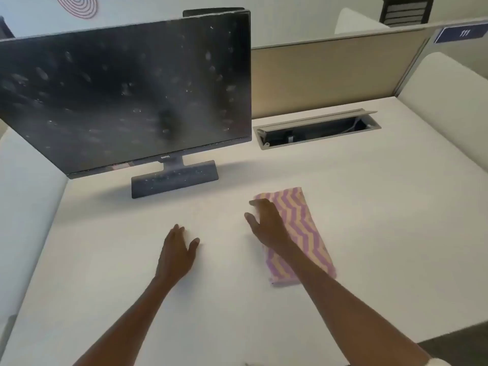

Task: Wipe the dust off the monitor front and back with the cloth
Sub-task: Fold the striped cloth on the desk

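The right hand [265,225] rests with loosely spread fingers on the folded cloth [298,233], not yet gripping it; the left hand [177,249] lies flat and empty on the bench [369,207]. A hard push could likely tip the monitor [126,93] on its narrow stand [174,180]; a loose grasp might drop the cloth. The monitor stands at the bench's left rear, its dark screen speckled with dust; the cloth has pink-and-purple zigzags.

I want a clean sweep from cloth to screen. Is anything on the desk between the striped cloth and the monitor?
Nothing visible. The right hand rests on the cloth, and bare desk lies between it and the monitor. The open cable hatch sits off to the right of the monitor, out of that path.
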